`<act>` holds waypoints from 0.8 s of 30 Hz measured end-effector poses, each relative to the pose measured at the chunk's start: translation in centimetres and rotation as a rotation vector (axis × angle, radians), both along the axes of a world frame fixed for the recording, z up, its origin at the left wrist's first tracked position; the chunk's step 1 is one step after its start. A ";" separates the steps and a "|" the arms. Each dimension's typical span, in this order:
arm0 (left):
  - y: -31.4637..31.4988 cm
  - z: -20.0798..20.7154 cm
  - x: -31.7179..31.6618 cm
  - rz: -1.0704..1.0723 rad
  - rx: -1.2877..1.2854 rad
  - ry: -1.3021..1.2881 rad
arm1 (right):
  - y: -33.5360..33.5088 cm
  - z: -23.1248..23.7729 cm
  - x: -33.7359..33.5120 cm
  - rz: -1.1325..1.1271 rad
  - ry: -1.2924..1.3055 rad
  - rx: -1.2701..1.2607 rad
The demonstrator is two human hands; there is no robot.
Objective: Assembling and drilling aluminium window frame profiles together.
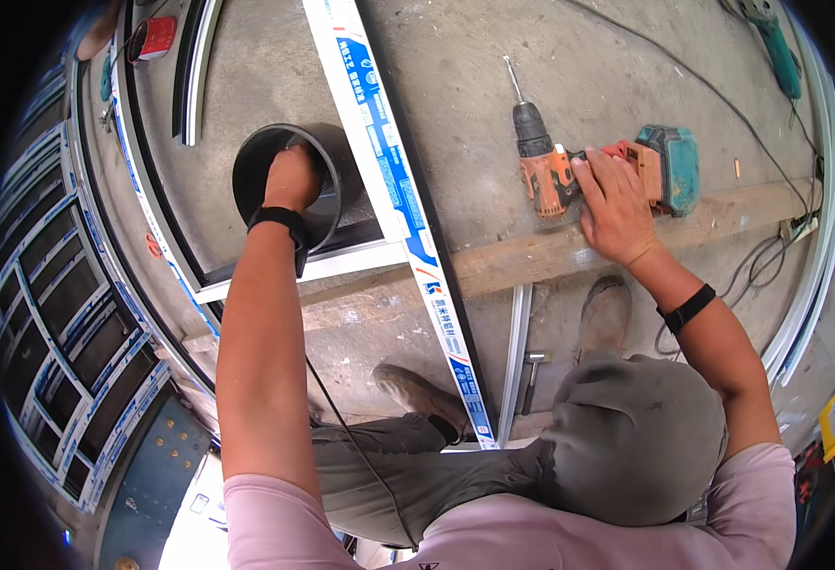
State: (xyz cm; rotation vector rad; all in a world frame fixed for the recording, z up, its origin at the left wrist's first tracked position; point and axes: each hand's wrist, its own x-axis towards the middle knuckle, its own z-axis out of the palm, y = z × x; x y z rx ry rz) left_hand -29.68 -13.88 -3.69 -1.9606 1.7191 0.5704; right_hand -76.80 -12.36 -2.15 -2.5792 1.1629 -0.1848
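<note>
1. Head view, left side: the left hand [291, 178] reached into the mouth of a black round tub [284, 185], fingers curled inside it; whether they gripped anything could not be told. The tub stood on the concrete floor [474, 104] against a white window frame [389, 190] with blue-printed film.
2. Head view, right side: the right hand [615, 204] lay with its fingers spread loosely over the handle of an orange cordless drill [555, 166] with a teal battery. The drill lay on its side, just above a wooden plank [550, 252].
3. Head view, below: a hammer [531, 370] lay between two worn shoes [607, 318].
</note>
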 end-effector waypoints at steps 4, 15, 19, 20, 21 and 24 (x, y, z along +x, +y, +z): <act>0.8 1.5 1.2 0.142 -0.173 0.131 | 0.0 0.2 -0.1 -0.002 -0.012 0.004; 4.3 14.0 -8.8 0.896 -0.622 0.791 | 0.7 -0.3 -0.6 -0.008 -0.034 0.013; 7.8 14.8 -17.3 0.795 -0.375 0.957 | 0.3 -0.4 -1.0 -0.029 -0.105 -0.002; 9.0 14.4 -18.7 0.832 -0.261 0.994 | 0.4 -0.1 -0.5 -0.045 -0.168 -0.010; 10.0 13.6 -20.0 0.877 -0.182 1.026 | 0.8 0.8 0.5 -0.130 -0.190 0.040; 11.9 11.2 -22.7 1.083 -0.034 1.133 | 3.2 2.6 2.8 -0.053 -0.448 0.414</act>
